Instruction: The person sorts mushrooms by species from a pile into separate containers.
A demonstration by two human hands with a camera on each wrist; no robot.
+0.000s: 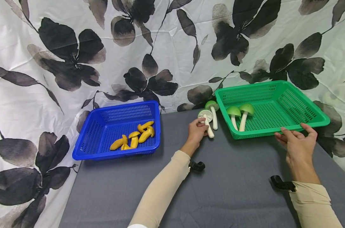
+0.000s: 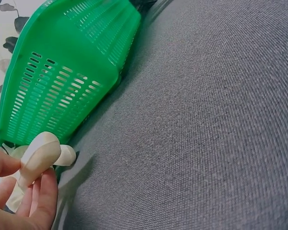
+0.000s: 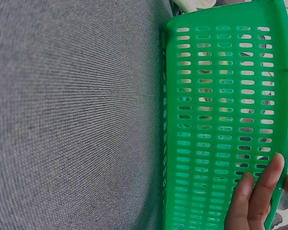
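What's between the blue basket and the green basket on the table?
Head view: between the blue basket and the green basket lie grey cloth, the left hand gripping a toy mushroom, and a second mushroom beside it.

A white cloth [image 1: 172, 47] printed with large black and grey flowers hung behind the table [image 1: 232, 190] and draped down past its left and right edges, creased in places. The table was covered in dark grey woven fabric. The light was even, with only soft shadows.
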